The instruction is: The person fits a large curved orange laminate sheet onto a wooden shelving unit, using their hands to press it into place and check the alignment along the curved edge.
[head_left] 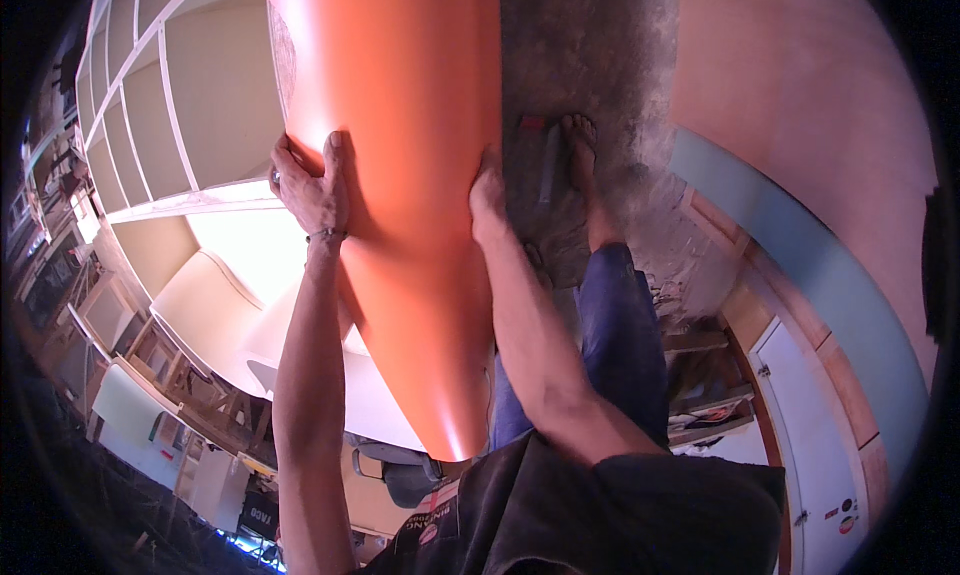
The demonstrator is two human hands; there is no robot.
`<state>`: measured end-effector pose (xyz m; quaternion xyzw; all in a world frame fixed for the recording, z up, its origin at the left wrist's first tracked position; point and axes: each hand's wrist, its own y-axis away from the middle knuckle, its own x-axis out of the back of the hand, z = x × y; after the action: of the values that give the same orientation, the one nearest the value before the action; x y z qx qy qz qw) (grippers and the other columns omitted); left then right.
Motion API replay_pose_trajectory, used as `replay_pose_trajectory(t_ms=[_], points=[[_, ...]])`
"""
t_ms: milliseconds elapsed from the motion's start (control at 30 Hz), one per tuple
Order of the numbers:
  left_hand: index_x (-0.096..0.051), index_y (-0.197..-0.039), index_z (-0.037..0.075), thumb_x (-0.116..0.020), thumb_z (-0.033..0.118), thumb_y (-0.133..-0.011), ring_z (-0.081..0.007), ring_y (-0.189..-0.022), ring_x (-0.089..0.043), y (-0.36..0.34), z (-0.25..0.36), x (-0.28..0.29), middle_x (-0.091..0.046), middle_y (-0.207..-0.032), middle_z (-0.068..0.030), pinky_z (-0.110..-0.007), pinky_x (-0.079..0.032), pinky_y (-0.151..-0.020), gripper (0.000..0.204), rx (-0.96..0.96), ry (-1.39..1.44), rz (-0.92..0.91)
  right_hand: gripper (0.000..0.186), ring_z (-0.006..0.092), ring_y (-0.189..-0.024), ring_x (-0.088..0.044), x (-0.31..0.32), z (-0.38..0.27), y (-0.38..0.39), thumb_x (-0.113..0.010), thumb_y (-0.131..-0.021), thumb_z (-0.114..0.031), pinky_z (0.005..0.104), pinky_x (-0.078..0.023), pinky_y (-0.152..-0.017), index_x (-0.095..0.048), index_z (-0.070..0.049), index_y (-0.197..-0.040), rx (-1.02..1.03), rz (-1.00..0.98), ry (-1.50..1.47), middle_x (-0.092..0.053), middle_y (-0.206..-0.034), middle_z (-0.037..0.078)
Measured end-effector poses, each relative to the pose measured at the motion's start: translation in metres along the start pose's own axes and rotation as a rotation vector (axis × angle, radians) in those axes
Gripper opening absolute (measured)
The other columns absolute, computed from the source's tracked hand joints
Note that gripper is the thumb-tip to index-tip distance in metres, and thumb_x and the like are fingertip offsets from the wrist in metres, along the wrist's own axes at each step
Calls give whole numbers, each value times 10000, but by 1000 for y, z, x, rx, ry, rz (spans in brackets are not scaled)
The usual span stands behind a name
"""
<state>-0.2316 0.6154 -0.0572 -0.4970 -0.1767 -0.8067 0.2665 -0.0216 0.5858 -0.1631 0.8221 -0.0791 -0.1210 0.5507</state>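
A long orange sheet (425,175), smooth and curved like a half-rolled laminate, runs down the middle of the view and narrows toward me. My left hand (318,190) grips its left edge, the thumb lying on the orange face and the other fingers bent at the rim. On the opposite edge is my right hand (488,197), closed on the sheet with its fingers mostly hidden behind it. A pale, rough patch (284,55) shows along the sheet's upper left edge.
To the left stands a pale panel with a white grid frame (172,105). A large pinkish-brown board (800,85) with a blue-green strip (800,235) curves along the right. A grey bar-like object (549,165) lies on the floor near my bare foot (580,140). A dark chair (408,483) is close below.
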Motion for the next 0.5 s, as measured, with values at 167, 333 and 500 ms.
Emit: replay_pose_trajectory(t_ms=[167,333,500], points=[[-527,-1350,-40,-739,567,-883,-394,-1150,-546,-2,-4,2,-635,-1166,-220,-487,-363,-1075,795,-52,-54,13,811,238,-1368,-483,-8,7,-17,-280,-1079,-639,367,-375,-1141,-375,4,-1564,26,13,-28,-488,-1538,119],[-531,-1355,-29,-720,538,-914,-420,-1161,-549,-2,-7,0,-631,-1213,-236,-498,-402,-1035,743,-63,-55,-11,810,245,-1304,-545,3,5,-50,-271,-1076,-648,378,-423,-1101,-415,1,-1539,36,-52,-111,-529,-1495,121],[-537,-1333,-14,-766,554,-864,-359,-1124,-538,1,-8,3,-628,-1136,-169,-467,-337,-1091,772,24,-15,-43,812,251,-1240,-606,11,16,-86,-263,-1073,-656,389,-470,-1061,-456,-2,-1513,17,-147,-181,-570,-1453,123]])
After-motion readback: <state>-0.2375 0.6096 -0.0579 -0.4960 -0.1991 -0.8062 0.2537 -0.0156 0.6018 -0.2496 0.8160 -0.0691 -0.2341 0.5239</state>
